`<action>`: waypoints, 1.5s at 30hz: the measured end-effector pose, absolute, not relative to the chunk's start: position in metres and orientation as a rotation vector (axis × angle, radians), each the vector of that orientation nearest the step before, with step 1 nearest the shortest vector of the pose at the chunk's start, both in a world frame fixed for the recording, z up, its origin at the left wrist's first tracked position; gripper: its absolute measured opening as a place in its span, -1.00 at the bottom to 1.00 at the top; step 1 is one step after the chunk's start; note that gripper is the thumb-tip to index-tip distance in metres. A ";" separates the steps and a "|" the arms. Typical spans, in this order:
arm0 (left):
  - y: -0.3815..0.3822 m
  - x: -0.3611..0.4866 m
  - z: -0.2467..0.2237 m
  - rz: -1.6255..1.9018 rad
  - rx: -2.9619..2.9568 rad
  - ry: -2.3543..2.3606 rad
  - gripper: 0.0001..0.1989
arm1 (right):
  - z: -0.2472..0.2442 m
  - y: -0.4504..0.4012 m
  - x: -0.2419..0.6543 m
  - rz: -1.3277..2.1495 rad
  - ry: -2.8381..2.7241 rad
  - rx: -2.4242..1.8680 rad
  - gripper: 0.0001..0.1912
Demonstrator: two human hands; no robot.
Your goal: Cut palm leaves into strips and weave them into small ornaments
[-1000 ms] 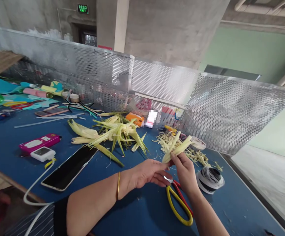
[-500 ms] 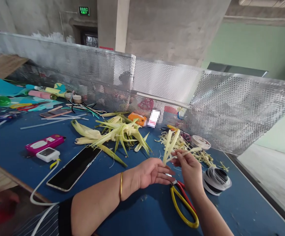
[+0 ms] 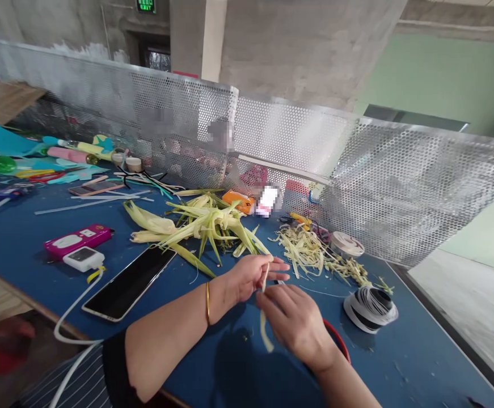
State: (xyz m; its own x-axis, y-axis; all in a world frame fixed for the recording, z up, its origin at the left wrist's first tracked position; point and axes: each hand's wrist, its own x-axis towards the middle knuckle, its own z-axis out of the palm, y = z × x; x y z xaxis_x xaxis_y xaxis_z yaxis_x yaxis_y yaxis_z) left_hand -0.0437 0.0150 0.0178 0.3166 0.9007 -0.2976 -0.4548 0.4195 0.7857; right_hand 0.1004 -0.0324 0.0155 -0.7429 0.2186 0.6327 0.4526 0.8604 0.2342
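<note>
so the pale husk strip (image 3: 265, 328) runs between both grips, on the near side of the husk pile (image 3: 212, 224). left grip (image 3: 250, 276) pinches its upper end at the thumb, other fingers loosely stretched out, and right grip (image 3: 298, 323) is pinching it partway down. it's thin, creamy yellow, kinda ribbon-like, with the free end dangling in a slight curve. shredded husk (image 3: 302, 246) sits right of the pile, black-screened phone (image 3: 130, 283) to its near left, all on the blue tabletop (image 3: 212, 362)
</note>
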 end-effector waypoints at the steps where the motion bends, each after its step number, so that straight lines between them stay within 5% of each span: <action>1: 0.016 -0.045 0.018 0.971 0.665 0.827 -0.82 | 0.014 -0.034 0.097 -0.480 -2.480 -0.454 -0.76; 6: 0.017 -0.046 0.020 0.994 0.806 0.856 -0.85 | 0.014 -0.033 0.098 -0.146 -2.425 -0.471 -0.68; 11: 0.002 -0.034 0.022 0.887 1.112 0.816 -0.76 | 0.017 -0.014 0.118 0.168 -1.734 -1.101 -0.83; 15: -0.015 -0.021 0.021 0.731 1.166 0.781 -0.79 | 0.013 0.005 0.125 0.640 -1.520 -1.342 -0.63; 19: -0.021 -0.015 0.020 0.679 1.170 0.841 -0.83 | 0.012 0.010 0.124 0.882 -1.394 -1.293 -0.64; 31: -0.002 -0.030 0.017 0.710 0.919 0.745 -0.64 | 0.026 0.000 0.126 1.060 -1.124 -0.988 -0.72; 45: 0.002 -0.030 0.024 0.975 0.765 0.860 -0.78 | 0.021 0.001 0.134 0.922 -1.419 -0.820 -0.83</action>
